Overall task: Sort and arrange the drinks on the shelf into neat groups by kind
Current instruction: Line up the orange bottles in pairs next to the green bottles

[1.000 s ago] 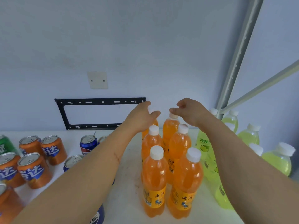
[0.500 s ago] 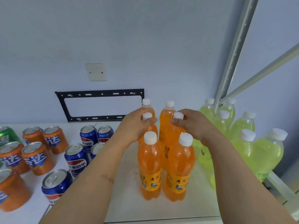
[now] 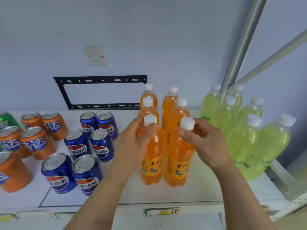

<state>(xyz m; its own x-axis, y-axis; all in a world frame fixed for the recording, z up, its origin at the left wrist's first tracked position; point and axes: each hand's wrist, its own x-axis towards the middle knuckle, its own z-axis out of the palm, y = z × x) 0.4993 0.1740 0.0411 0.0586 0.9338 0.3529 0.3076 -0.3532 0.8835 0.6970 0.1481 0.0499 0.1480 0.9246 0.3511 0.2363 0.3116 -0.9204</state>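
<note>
Here, 6 orange soda bottles (image 3: 167, 130) stand upright in 2 columns of 3 on the white shelf (image 3: 199, 188), running from near to far, all touching or nearly so. The left hand (image 3: 137, 143) is closed around the neck of the near left orange bottle (image 3: 152, 156), thumb just under its white cap. The right hand (image 3: 207, 143) grips the neck of the near right orange bottle (image 3: 180, 158) the same way, fingers curled behind the cap. Both bottles rest on the shelf, side by side.

To the right, yellow-green bottles (image 3: 245, 135) stand in a loose cluster, some behind a grey shelf post (image 3: 239, 52). To the left, 6 blue cola cans (image 3: 89, 146) sit upright in pairs. Further left are orange cans (image 3: 36, 143), and a green can (image 3: 6, 120) at the far left edge. Behind, a black metal bracket (image 3: 99, 92) is fixed to the wall.
</note>
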